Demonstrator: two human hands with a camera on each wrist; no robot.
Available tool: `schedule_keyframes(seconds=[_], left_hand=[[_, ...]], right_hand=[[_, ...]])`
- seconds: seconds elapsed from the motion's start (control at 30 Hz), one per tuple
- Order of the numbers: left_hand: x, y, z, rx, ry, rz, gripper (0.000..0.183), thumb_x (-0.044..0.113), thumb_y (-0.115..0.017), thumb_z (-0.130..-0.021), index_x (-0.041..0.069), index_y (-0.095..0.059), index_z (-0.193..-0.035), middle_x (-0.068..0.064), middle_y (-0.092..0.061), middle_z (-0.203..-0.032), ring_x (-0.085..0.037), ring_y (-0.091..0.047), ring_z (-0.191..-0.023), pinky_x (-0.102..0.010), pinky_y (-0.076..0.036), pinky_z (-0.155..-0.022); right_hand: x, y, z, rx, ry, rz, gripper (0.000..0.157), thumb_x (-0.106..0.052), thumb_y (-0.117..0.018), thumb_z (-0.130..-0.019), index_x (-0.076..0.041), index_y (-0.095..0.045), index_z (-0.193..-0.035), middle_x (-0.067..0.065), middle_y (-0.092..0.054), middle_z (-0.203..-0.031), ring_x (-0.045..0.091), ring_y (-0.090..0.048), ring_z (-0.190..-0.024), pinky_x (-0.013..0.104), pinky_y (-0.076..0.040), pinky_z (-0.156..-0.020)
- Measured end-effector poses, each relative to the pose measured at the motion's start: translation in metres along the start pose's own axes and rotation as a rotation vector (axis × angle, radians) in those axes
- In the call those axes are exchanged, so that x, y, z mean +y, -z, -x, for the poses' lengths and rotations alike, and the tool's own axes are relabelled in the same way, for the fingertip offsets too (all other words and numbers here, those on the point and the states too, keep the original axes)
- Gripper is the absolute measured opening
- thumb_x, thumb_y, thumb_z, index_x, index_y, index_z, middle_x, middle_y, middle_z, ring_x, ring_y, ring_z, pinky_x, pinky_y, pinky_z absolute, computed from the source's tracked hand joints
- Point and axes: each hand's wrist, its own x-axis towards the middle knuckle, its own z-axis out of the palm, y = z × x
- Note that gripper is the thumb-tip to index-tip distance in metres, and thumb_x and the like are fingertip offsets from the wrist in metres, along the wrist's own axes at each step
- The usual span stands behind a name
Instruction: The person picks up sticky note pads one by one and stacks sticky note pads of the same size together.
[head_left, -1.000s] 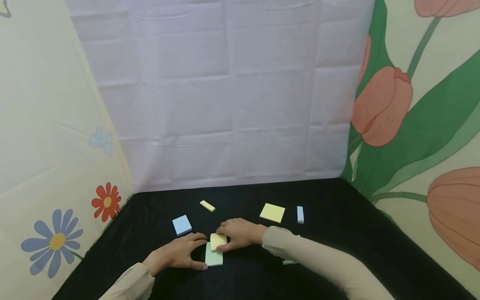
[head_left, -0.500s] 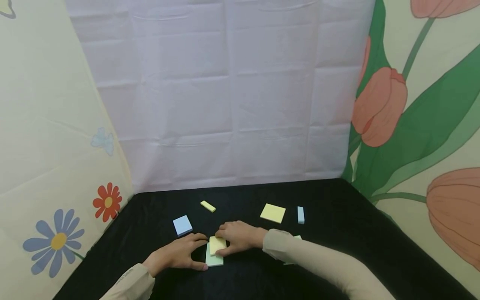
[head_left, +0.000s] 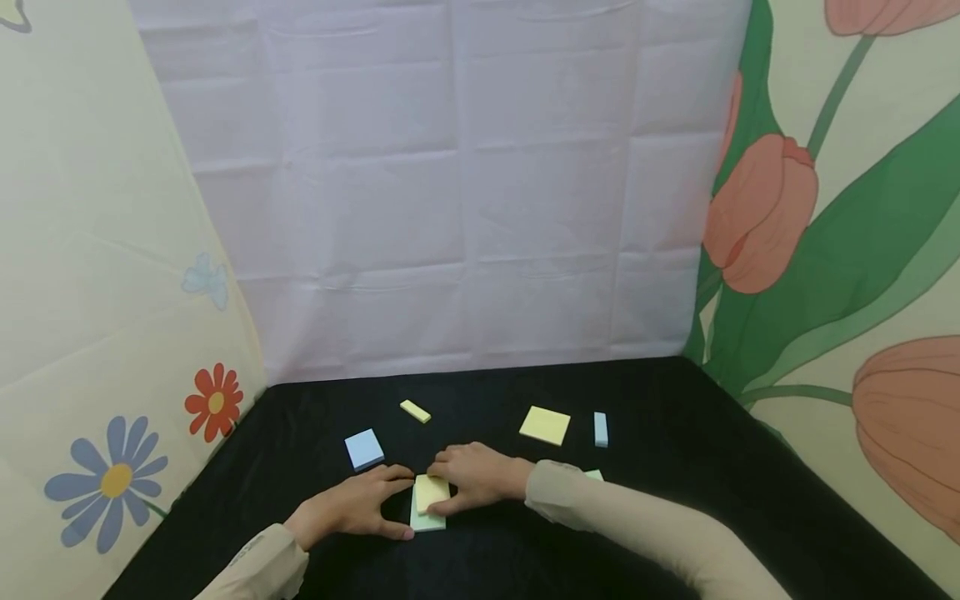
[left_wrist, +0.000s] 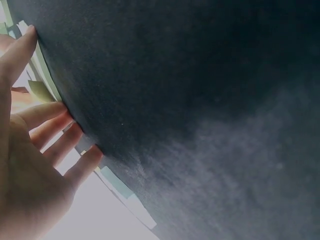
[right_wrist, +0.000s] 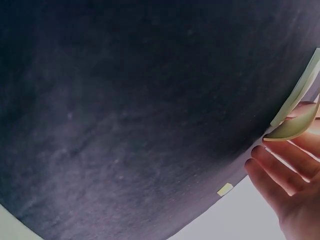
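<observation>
A small yellow sticky note pad [head_left: 432,493] lies over most of a pale green sticky note pad [head_left: 427,523], whose near end shows below it. My right hand [head_left: 480,477] pinches the yellow pad between thumb and fingers; in the right wrist view this pad [right_wrist: 294,129] looks bowed, above the green one [right_wrist: 299,92]. My left hand [head_left: 352,507] is at the green pad's left side, thumb by its near corner and forefinger by its far end. Its fingers spread fairly straight in the left wrist view, with fingertips [left_wrist: 60,106] along the green pad's edge [left_wrist: 46,75].
On the black cloth [head_left: 480,567] lie a blue square pad [head_left: 364,450], a narrow yellow pad [head_left: 415,412], a larger yellow pad [head_left: 545,426] and a narrow blue one [head_left: 601,430]. A green piece [head_left: 595,475] is mostly behind the right sleeve. White cloth [head_left: 465,208] hangs behind.
My right hand has brought the yellow pad slightly nearer and to the left, so it covers more of the green pad. The left hand has stayed nearly still.
</observation>
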Motion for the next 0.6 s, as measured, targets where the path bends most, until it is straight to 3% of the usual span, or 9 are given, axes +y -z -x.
schedule_keyframes(seconds=[0.6], left_hand=[[-0.0004, 0.0002, -0.0012, 0.005, -0.015, -0.018, 0.087, 0.069, -0.063, -0.083, 0.007, -0.053, -0.143, -0.005, -0.048, -0.142, -0.027, -0.046, -0.129, -0.050, -0.042, -0.102]], right_hand=[[-0.0080, -0.0040, -0.0023, 0.033, 0.028, 0.072, 0.049, -0.060, -0.057, -0.092, -0.018, -0.066, -0.116, -0.007, -0.058, -0.094, 0.000, -0.045, -0.070, 0.014, -0.032, -0.055]])
